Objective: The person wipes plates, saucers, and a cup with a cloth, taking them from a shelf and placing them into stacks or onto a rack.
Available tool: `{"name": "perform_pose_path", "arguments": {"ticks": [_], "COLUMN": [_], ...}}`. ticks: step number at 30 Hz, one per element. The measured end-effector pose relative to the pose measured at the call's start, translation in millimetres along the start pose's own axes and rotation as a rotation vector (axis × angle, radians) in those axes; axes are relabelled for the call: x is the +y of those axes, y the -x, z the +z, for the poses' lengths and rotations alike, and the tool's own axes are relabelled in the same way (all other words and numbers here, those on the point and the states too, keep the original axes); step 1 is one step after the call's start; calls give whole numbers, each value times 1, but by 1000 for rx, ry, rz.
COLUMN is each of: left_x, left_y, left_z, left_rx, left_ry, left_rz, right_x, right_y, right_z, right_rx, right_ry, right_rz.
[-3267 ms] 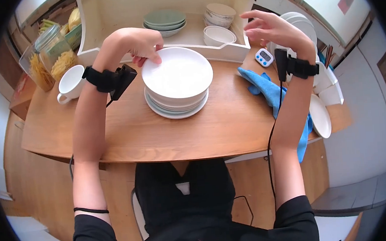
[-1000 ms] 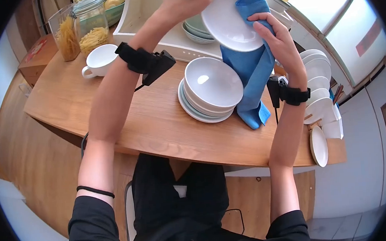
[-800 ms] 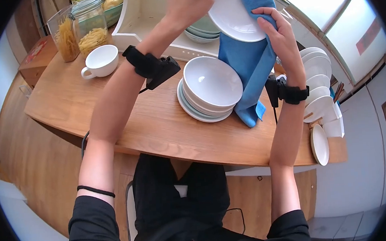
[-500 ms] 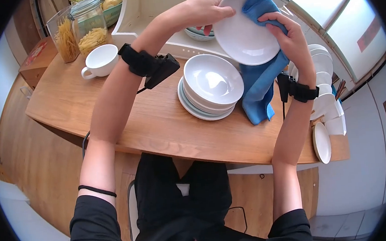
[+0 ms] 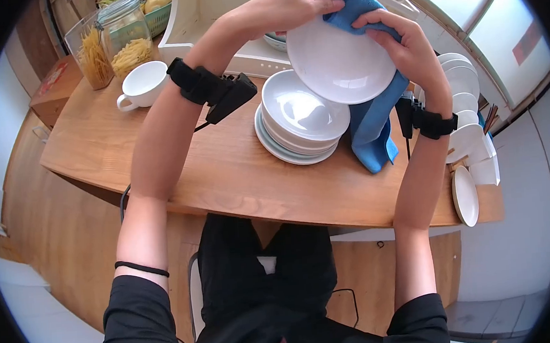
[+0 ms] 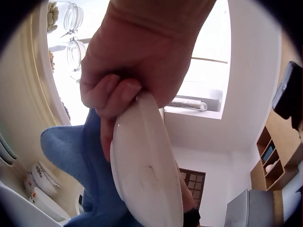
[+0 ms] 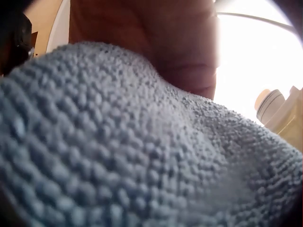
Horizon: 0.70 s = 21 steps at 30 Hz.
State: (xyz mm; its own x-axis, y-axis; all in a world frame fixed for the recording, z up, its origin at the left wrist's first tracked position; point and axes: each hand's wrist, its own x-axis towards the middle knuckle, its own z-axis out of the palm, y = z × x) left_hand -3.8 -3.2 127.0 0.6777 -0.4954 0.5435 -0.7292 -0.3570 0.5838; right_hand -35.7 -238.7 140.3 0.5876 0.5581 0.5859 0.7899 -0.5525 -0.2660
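My left hand (image 5: 283, 8) grips the upper left rim of a white, shallow plate (image 5: 344, 64), tilted up above the table. In the left wrist view the plate (image 6: 147, 165) appears nearly edge-on, with the curled fingers at its top. My right hand (image 5: 409, 44) holds a blue cloth (image 5: 377, 126) over the plate's upper right rim, thumb in front; its other fingers are partly hidden. One end of the cloth hangs behind the plate towards the table. Knit fabric of the cloth (image 7: 94, 132) fills most of the right wrist view. Below the plate stands a stack of white bowls (image 5: 299, 109) on plates.
A white cup (image 5: 144, 84) and pasta jars (image 5: 119, 42) stand at the left. At the back is a cream shelf (image 5: 248, 65) with dishes. On the right are a rack of upright plates (image 5: 463, 82) and one plate (image 5: 465, 196) leaning at the table edge.
Earlier, my left hand was at the stack's top bowl and the cloth lay on the table. Since half a second ago, the cloth has slid along the plate's rim towards my left hand.
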Motion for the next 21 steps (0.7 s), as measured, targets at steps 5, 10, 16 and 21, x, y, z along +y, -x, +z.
{"name": "perform_pose_path", "arguments": {"ticks": [5, 10, 16, 21], "left_x": [-9, -10, -21, 3], "left_y": [-11, -14, -22, -5], "left_z": [-5, -3, 11, 13], "left_rx": [-56, 350, 833, 680], "left_ry": [194, 188, 119, 243], "left_rz": [58, 267, 230, 131], "right_x": [14, 20, 12, 20], "right_y": [-1, 0, -9, -10], "right_z": [-1, -1, 18, 20], "right_rx": [73, 76, 202, 354], "right_ry": [-11, 7, -1, -10], "right_rz": [-17, 77, 40, 108]}}
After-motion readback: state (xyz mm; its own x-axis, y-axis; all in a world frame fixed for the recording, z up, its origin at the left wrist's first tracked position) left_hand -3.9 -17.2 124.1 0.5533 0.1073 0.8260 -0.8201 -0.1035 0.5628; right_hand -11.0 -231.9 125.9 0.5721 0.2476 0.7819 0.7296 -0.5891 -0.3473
